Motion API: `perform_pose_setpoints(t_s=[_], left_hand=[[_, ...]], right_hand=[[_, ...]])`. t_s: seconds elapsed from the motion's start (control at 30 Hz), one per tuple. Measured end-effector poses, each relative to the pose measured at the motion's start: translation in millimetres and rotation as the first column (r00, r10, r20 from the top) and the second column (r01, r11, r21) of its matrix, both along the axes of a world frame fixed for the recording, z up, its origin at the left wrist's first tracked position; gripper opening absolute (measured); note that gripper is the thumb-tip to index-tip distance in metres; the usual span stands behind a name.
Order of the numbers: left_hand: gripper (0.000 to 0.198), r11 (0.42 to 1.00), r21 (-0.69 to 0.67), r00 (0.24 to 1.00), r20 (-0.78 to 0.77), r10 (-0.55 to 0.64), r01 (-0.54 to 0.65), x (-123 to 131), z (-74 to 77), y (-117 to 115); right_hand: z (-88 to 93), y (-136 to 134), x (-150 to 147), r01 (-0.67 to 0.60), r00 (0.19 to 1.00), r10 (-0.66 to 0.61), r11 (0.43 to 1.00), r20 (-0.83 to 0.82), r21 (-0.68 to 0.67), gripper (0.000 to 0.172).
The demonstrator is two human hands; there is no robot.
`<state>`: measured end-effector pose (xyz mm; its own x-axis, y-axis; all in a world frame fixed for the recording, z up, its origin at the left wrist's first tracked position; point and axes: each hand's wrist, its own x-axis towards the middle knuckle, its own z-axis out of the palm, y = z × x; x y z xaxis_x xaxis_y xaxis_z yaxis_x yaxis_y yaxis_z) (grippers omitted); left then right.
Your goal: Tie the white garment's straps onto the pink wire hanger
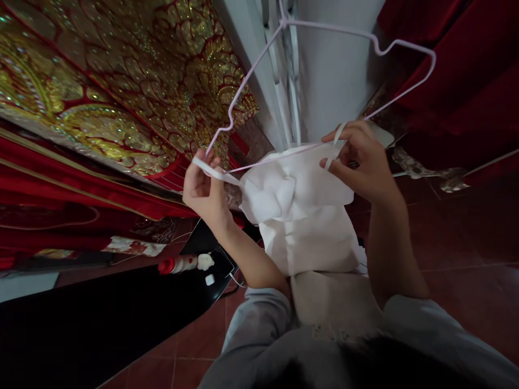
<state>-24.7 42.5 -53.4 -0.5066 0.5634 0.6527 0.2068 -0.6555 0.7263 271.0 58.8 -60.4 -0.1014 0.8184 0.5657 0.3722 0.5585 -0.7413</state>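
Observation:
A white garment (308,216) hangs down in front of me from a pale wire hanger (357,35). My left hand (203,189) pinches the garment's left strap (213,172) at the hanger's left end. My right hand (360,159) is closed on the right strap (335,146) near the hanger's right shoulder. The hanger's hook sits up at the top by a white pillar (324,81).
Red and gold embroidered fabric (121,86) fills the upper left. Dark red cloth (466,70) hangs at the right. A black table (101,319) at lower left carries a red and white bottle (182,263) and a phone with a cable. The floor is reddish tile (466,243).

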Motion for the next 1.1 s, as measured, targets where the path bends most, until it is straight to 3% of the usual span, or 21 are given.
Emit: perform_pose_setpoints(t_s=[0.03, 0.17, 0.3, 0.37, 0.53, 0.63, 0.7, 0.8, 0.9, 1.0, 1.1], left_hand=[[0.031, 0.997, -0.039, 0.996, -0.065, -0.065, 0.062, 1, 10.0, 0], [0.017, 0.977, -0.164, 0.940, -0.289, -0.179, 0.136, 10, 51.0, 8], [0.018, 0.933, -0.263, 0.870, -0.366, -0.332, 0.245, 14, 69.2, 22], [0.021, 0.922, -0.277, 0.890, -0.293, -0.350, 0.271, 14, 65.1, 26], [0.026, 0.970, -0.217, 0.994, 0.049, -0.099, 0.107, 15, 24.6, 26], [0.027, 0.970, -0.165, 0.939, 0.324, -0.116, 0.177, 29, -2.7, 21], [0.032, 0.958, -0.160, 0.906, 0.393, -0.157, 0.236, 43, -14.0, 16], [0.040, 0.946, -0.179, 0.910, 0.370, -0.189, 0.269, 61, -19.2, 12], [0.043, 0.954, -0.161, 0.917, 0.355, -0.183, 0.253, 67, -17.2, 11], [0.041, 0.955, -0.101, 0.896, 0.385, -0.220, 0.277, 64, -15.4, 11], [0.039, 0.945, -0.065, 0.871, 0.413, -0.268, 0.321, 61, -15.5, 11]], right_hand=[[-2.7, 1, -1, 0.000, 1.000, 0.000, 1.000, -0.005, 0.002, 0.036], [-9.1, 0, -3, -0.017, 1.000, 0.017, 1.000, -0.020, -0.002, 0.039], [-6.7, -2, -5, -0.015, 0.999, 0.015, 1.000, -0.037, -0.002, 0.040], [-4.6, -3, -6, -0.008, 0.999, 0.009, 1.000, -0.049, 0.015, 0.039], [-5.8, -4, -11, 0.031, 0.999, -0.030, 0.999, -0.032, 0.035, 0.036], [-9.5, -4, -17, 0.046, 0.998, -0.045, 0.998, -0.041, 0.041, 0.039], [-11.4, -5, -21, 0.051, 0.998, -0.049, 0.998, -0.050, 0.040, 0.042], [-15.2, -4, -20, 0.077, 0.995, -0.072, 0.995, -0.075, 0.058, 0.045], [-22.5, 8, -3, 0.228, 0.942, -0.177, 0.961, -0.285, 0.156, 0.050], [-23.9, 31, 29, 0.424, 0.813, -0.247, 0.872, -0.527, 0.246, 0.036], [-8.3, 56, 56, 0.431, 0.788, -0.204, 0.857, -0.581, 0.284, 0.023]])
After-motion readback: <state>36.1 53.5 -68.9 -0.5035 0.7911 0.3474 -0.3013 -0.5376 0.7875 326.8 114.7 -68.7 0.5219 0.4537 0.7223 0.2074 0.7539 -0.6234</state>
